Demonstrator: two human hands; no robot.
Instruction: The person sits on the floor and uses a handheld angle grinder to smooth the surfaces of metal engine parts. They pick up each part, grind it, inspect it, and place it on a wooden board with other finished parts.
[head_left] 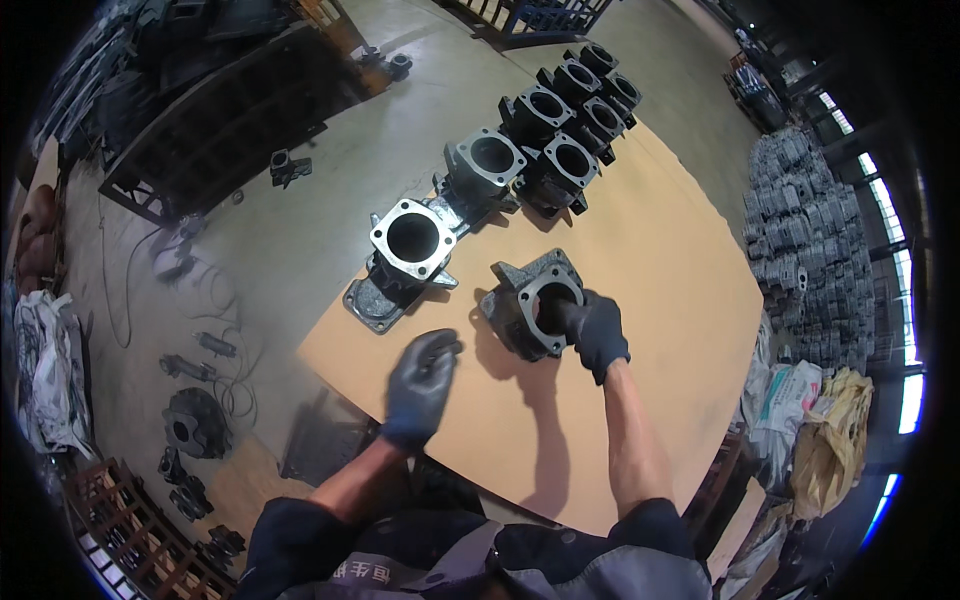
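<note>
My right hand (598, 335), in a dark glove, grips a black flanged metal casting (518, 322) by the rim of its round bore, some fingers hidden inside the opening. The casting is tilted over the tan board-topped table (660, 260); whether it touches the top I cannot tell. Left of it, my gloved left hand (422, 385) hovers over the table's near edge, holding nothing, its fingers loosely bent and slightly blurred. Just beyond that hand stands a similar casting (385, 285) with a bright machined square flange facing up.
Several more castings (545, 120) stand in two rows along the table's far left side. On the floor to the left lie power tools (200, 360) with cables and loose parts. A tall stack of castings (805, 240) and sacks (835, 440) are at the right.
</note>
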